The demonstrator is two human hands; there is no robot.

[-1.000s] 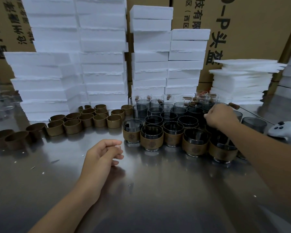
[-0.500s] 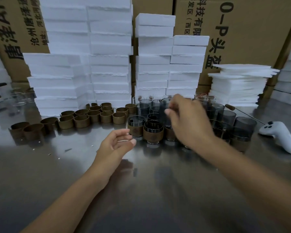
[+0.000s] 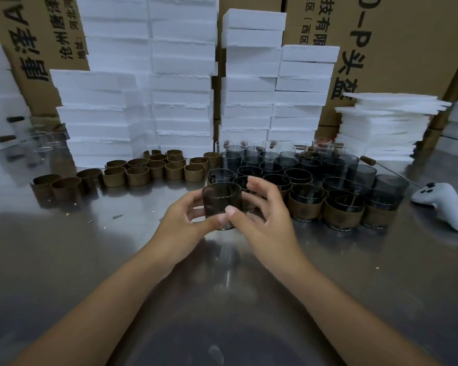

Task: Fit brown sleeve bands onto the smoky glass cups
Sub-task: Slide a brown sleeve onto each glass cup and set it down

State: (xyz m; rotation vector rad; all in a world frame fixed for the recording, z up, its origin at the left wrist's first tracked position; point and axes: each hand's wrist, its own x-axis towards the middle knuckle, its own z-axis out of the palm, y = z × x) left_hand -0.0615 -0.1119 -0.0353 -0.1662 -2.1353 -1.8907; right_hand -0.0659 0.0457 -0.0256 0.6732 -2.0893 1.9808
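Smoky cup (image 3: 221, 204) now gripped by left hand (image 3: 180, 228), right hand (image 3: 262, 223); carton (image 3: 413, 62) print "头盔"

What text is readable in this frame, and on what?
"-P头盔": right cardboard box, running downward.
"技有限", "(西区": same box, cut off at the top.
"沧州", "地址:河北": left cardboard box, turned sideways; the rest is not surely legible.
Emblem on the brown sleeve bands: too blurred to read.

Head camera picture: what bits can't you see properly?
Head view: bottom of the held cup, covered by the thumbs of the left hand and right hand.
Head view: clear glasses at far left, blurred.
Head view: box lettering, cut by the top edge and partly hidden behind foam blocks.
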